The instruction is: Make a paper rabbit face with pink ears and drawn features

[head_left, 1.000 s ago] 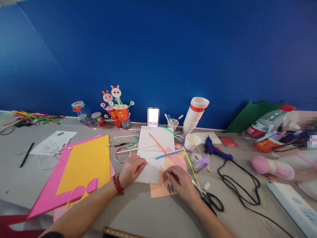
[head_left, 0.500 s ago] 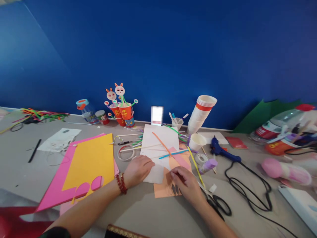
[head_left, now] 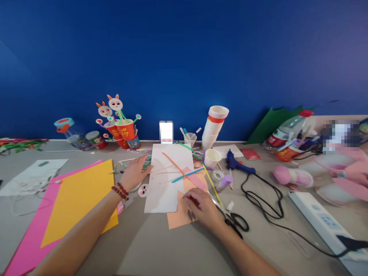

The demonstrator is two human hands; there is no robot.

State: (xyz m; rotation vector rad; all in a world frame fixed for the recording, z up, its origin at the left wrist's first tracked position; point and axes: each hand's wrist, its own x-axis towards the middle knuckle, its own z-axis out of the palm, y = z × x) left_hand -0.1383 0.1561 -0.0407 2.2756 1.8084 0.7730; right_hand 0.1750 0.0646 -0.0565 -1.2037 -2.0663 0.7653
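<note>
My left hand reaches forward at the left edge of a white paper sheet, fingers stretched out beside thin green sticks. Just right of its wrist lies a small white paper face with dark eyes. My right hand rests over a light orange paper piece with dark ovals on it. Its fingers are curled and pinched; what they hold, if anything, is hidden. Black-handled scissors lie beside that wrist. An orange strip and a blue strip cross the white sheet.
Yellow card over pink card covers the left. Behind stand rabbit-faced cups, a white cup stack and a phone. A blue glue gun, its cord, a purple glue stick and a power strip lie right.
My left hand has left the white sheet and moved to its left edge, uncovering the small paper face. My right hand stays over the orange paper. The view has turned to the right.
</note>
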